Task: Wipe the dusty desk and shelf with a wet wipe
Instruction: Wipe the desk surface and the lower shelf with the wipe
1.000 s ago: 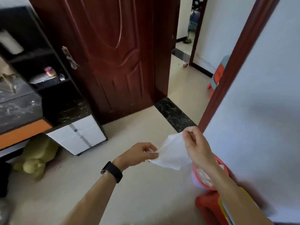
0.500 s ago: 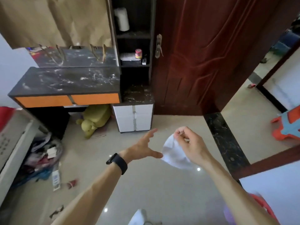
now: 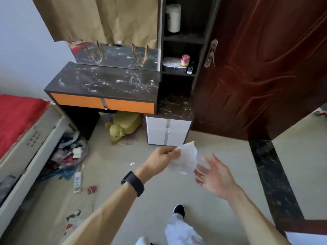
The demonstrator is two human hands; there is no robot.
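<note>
swapped over, the thin white wet wipe hangs pinched by the left hand, right hand splayed empty; corner-only grip risks dropping it.

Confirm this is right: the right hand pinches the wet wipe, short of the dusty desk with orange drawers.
Wrong hand. In the head view the left hand pinches the wet wipe; the right hand beside it holds nothing. The dusty desk with orange drawers is as you said.

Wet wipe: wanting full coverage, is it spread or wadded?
Mostly spread: the wet wipe hangs as a loose creased sheet pinched by the left hand.
</note>
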